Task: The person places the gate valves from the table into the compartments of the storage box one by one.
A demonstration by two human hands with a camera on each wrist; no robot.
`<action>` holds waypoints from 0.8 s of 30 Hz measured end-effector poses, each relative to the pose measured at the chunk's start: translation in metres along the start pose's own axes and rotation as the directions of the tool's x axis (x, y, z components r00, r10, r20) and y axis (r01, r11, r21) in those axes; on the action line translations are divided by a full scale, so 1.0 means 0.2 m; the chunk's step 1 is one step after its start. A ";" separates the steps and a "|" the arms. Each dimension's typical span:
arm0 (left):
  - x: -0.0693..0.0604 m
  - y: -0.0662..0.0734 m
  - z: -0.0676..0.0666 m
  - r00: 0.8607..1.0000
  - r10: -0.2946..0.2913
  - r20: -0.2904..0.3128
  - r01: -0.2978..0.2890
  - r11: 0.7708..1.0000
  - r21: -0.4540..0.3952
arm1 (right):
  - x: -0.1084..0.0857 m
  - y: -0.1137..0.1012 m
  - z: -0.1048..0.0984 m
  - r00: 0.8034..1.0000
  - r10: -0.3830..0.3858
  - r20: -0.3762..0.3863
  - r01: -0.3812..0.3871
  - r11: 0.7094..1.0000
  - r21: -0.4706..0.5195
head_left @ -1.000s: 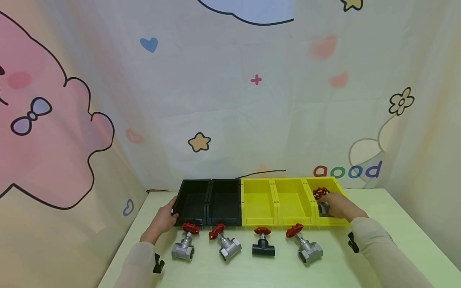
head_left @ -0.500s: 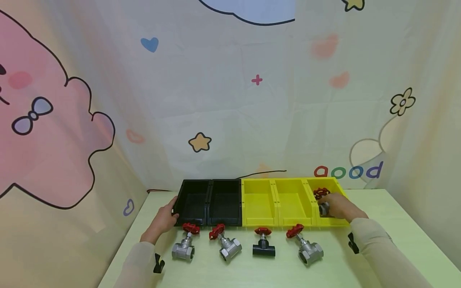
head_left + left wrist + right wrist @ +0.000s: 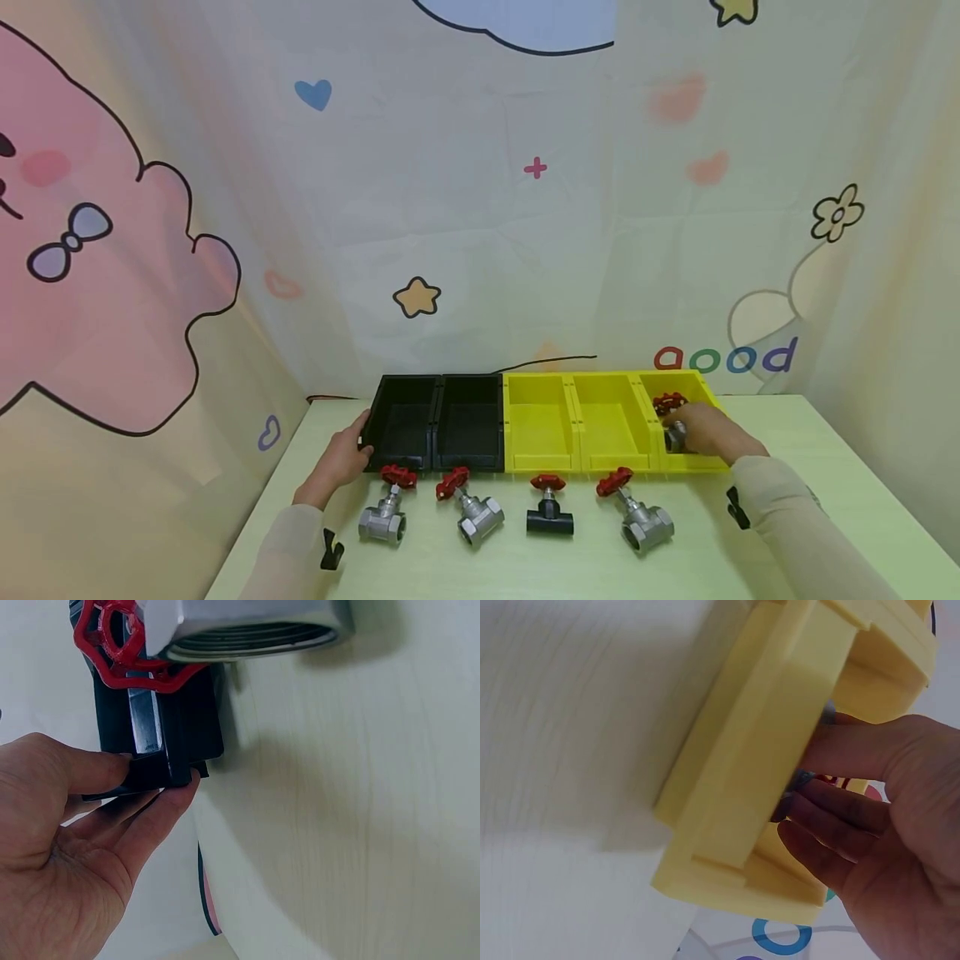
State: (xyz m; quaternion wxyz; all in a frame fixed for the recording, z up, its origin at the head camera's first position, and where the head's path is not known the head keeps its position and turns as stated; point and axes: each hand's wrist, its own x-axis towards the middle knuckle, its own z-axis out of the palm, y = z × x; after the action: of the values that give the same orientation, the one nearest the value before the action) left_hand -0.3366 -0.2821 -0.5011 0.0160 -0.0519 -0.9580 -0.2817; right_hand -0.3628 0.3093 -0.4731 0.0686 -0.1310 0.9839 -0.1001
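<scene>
At the left end of the bin row, my left hand [image 3: 343, 457] holds the outer side of a black bin [image 3: 397, 461]. The left wrist view shows the thumb over the bin's rim and fingertips against its lower edge. My right hand [image 3: 707, 429] reaches into the far-right yellow bin [image 3: 701, 463]. There it grips a metal valve [image 3: 675, 438] with a red handwheel [image 3: 670, 402]. In the right wrist view, the bin's front wall and my fingers hide most of that valve.
Before the bins lie a silver valve [image 3: 383, 524], another silver valve [image 3: 480, 520], a black tee-shaped valve [image 3: 550, 522] and a larger silver valve [image 3: 647, 526]. Another black bin [image 3: 468, 461] and two yellow bins [image 3: 538, 461] stand between my hands. A printed curtain [image 3: 480, 233] hangs behind.
</scene>
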 end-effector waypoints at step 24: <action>0.01 -0.01 0.01 1.000 0.005 -0.005 -0.005 1.000 0.004 | -0.15 -0.11 -0.14 0.982 -0.040 -0.183 0.029 0.998 -0.064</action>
State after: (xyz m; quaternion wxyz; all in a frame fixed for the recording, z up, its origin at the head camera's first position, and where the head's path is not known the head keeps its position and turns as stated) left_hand -0.3392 -0.2829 -0.5039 0.0194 -0.0535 -0.9583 -0.2799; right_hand -0.3327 0.3010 -0.4372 -0.0285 -0.1403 0.9862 -0.0828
